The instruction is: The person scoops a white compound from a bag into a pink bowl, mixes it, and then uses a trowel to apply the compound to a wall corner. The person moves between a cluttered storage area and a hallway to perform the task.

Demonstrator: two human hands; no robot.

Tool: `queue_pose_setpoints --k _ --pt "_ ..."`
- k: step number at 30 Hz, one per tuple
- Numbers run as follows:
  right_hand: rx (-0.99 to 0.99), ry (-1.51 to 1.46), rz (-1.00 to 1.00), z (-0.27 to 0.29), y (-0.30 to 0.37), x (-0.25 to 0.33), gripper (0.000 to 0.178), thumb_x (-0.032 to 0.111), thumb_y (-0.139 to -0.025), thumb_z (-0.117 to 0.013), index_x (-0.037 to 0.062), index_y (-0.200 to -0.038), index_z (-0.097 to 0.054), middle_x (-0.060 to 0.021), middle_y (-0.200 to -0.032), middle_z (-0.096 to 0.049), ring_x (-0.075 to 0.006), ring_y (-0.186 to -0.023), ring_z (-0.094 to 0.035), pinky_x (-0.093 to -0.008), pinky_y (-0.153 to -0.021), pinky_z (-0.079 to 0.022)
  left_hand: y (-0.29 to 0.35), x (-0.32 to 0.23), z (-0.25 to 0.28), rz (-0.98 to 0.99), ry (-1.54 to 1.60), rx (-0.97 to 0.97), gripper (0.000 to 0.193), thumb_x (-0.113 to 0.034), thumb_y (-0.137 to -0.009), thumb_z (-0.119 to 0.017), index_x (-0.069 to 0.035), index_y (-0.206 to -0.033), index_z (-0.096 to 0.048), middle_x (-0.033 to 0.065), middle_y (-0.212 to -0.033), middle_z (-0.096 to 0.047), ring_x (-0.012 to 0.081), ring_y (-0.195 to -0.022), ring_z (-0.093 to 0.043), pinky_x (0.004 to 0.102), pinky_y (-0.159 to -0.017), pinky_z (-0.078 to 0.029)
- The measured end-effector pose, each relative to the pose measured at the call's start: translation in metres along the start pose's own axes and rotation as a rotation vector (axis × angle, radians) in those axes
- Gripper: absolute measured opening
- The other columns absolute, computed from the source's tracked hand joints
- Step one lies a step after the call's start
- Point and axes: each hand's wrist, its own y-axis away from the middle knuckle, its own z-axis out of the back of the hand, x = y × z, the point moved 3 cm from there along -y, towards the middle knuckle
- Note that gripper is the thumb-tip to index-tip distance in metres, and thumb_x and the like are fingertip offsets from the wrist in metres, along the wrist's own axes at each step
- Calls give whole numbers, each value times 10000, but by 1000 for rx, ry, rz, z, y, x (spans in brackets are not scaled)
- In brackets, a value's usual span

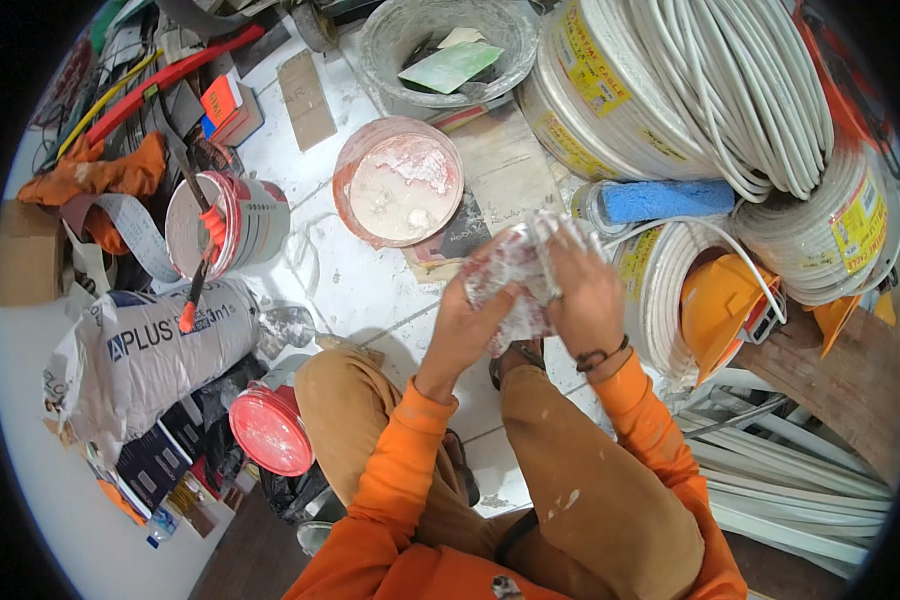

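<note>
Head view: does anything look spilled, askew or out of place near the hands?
Yes: a long tool rests slanted across the open bucket at left, looking precarious. White residue messily spots the trousers and coats the crumpled item between the left hand and right hand.

Crumpled red-and-white wad (510, 272), white-smeared, between left hand (467, 330) and right hand (586, 298).
</note>
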Motion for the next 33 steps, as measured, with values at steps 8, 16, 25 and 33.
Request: queue_pose_setpoints --k 8,16,25,33 --pt "-5 40 17 6 2 2 644 -4 -588 -660 92 -1223 -608 -112 -1311 -571 -308 -1228 -529 -422 -898 -479 -3 -4 7 27 195 -46 488 -4 -909 -546 12 -1382 -430 80 -1258 -565 128 -1126 -527 284 -979 -416" --pt "77 150 35 18 3 7 675 50 -591 -712 121 -1252 -593 -85 -1312 -573 -292 -1163 -568 -417 -923 -442 -2 -8 18 52 240 -50 515 -9 -883 -564 20 -1379 -429 89 -1262 -565 147 -1122 -536 310 -994 -414" --pt "58 244 207 21 0 20 427 119 -770 -560 130 -1191 -634 -50 -1284 -592 -272 -1226 -530 -505 -1022 -380 0 -10 24 109 269 -11 521 6 -881 -561 7 -1386 -432 76 -1241 -571 130 -1106 -533 292 -954 -437" --pt "59 125 186 11 0 31 474 51 -758 -538 111 -1222 -614 -81 -1292 -588 -292 -1214 -540 -507 -1026 -375 2 -3 33 99 211 -11 531 1 -866 -556 15 -1383 -438 85 -1256 -562 137 -1116 -533 298 -971 -427"
